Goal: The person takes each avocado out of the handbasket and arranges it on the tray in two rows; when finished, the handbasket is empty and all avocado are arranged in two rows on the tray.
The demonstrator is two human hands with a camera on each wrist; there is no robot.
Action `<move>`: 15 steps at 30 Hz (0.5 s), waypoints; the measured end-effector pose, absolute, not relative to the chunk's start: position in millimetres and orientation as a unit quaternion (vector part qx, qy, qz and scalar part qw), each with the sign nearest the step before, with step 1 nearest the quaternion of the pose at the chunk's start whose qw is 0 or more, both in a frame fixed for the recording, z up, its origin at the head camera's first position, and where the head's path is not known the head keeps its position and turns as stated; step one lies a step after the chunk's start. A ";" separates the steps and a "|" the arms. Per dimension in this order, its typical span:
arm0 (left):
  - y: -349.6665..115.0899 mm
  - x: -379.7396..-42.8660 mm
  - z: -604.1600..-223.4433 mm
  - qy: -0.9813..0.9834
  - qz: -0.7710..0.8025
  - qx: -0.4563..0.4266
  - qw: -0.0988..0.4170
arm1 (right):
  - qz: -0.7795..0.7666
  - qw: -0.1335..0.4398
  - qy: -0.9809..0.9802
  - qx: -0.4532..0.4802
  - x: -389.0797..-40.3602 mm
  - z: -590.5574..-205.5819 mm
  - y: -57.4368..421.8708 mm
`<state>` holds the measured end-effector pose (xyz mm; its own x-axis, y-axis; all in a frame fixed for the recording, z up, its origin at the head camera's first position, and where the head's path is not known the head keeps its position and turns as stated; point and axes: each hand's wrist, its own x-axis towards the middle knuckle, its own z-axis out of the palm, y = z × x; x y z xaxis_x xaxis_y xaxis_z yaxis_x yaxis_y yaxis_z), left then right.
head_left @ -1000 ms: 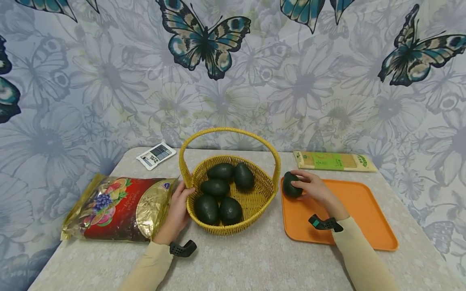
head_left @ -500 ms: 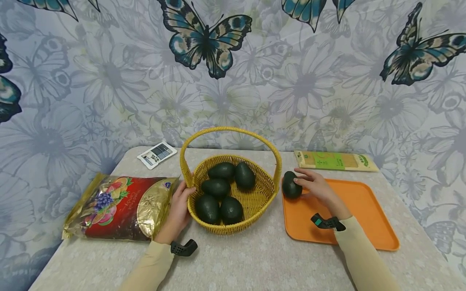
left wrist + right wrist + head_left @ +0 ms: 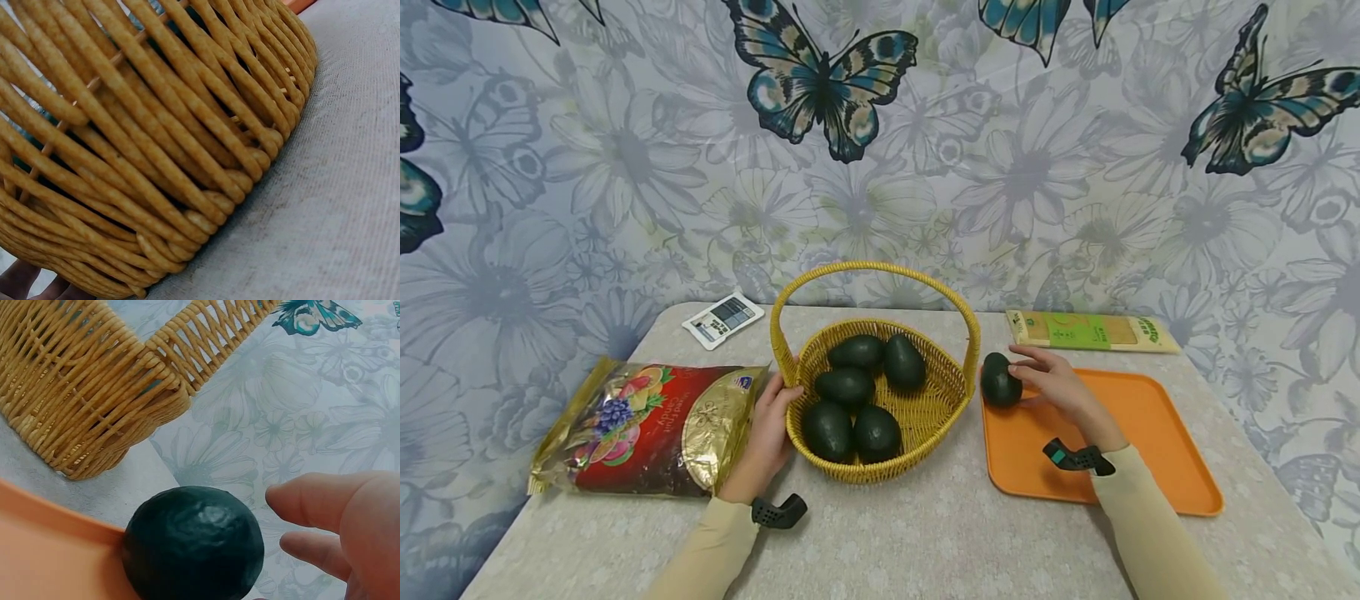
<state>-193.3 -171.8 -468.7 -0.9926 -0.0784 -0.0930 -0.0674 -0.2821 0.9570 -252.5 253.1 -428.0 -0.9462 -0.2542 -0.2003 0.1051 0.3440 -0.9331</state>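
Observation:
A yellow wicker basket (image 3: 925, 425) with a tall handle stands mid-table, with several dark green avocados (image 3: 844, 388) inside. At its left side my left hand (image 3: 767, 425) grips the rim by the handle's base, thumb over the edge; some of its fingers are hidden behind the wicker. A single avocado (image 3: 1001, 381) lies at the far left corner of the orange tray (image 3: 1120, 433). Just right of it is my right hand (image 3: 1060, 392), fingers spread and loose. In the right wrist view a gap shows between the fingertips (image 3: 278, 497) and that avocado.
A red and gold candy bag (image 3: 647, 429) lies left of the basket, close to the left forearm. Behind it sits a small white packet (image 3: 722, 320). A flat green and tan package (image 3: 1090, 332) lies behind the tray. A patterned cloth hangs behind the table.
My right hand has loosened from the avocado and drawn slightly right, leaving it on the tray. My left hand and the basket have stayed in place.

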 end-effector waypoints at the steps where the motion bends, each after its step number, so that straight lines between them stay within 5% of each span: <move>1: -171.7 -193.1 -468.6 -0.600 -0.798 0.062 0.003 | -0.570 0.155 0.806 -0.046 -252.5 -427.5 253.5; 15: -171.6 -194.3 -469.8 -0.610 -0.790 0.062 0.010 | -0.587 0.123 0.798 -0.054 -240.7 -401.3 270.5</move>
